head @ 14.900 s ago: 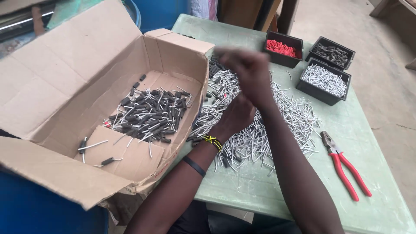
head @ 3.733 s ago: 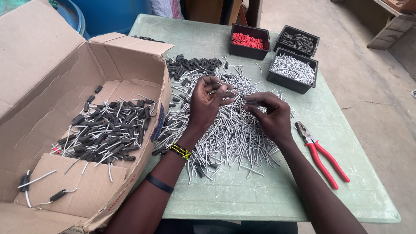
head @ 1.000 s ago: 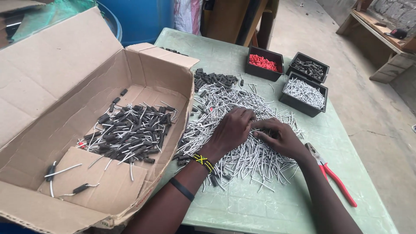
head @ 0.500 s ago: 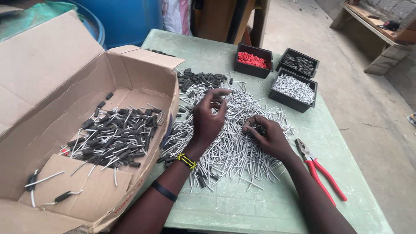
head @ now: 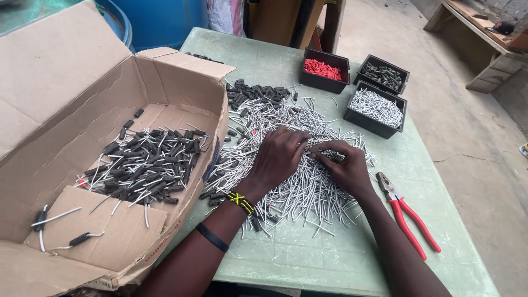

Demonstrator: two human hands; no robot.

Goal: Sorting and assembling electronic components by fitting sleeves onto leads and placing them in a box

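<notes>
1. The pale green table (head: 341, 258) spreads under everything I am working on, and the big open cardboard box (head: 66, 110) sits on its left end, flaps splayed.
2. Inside that box lies a heap of black sleeved pieces (head: 146, 165) with white wire tails, plus a few strays on the near flap.
3. In the middle of the table, right under my hands, is the broad pile of white wire pieces (head: 297, 192) (loose, criss-crossed, spilling toward the near edge).
4. Beyond the pile, a smaller scatter of black sleeves (head: 256, 93) lies just beside the box corner.
5. At the far right stand three black trays: one with red bits (head: 324, 70), one with dark bits (head: 383, 74), one with white wires (head: 377, 107).
6. The red-handled pliers (head: 410, 217) lie on the table just right of my right wrist, untouched.
7. My left hand (head: 278, 159) rests on the pile, fingers curled down, tips pinched toward the right hand.
8. My right hand (head: 341, 165) meets it fingertip to fingertip, also curled; both seem to nip a thin white wire between them, though I cannot tell exactly what is gripped.
</notes>
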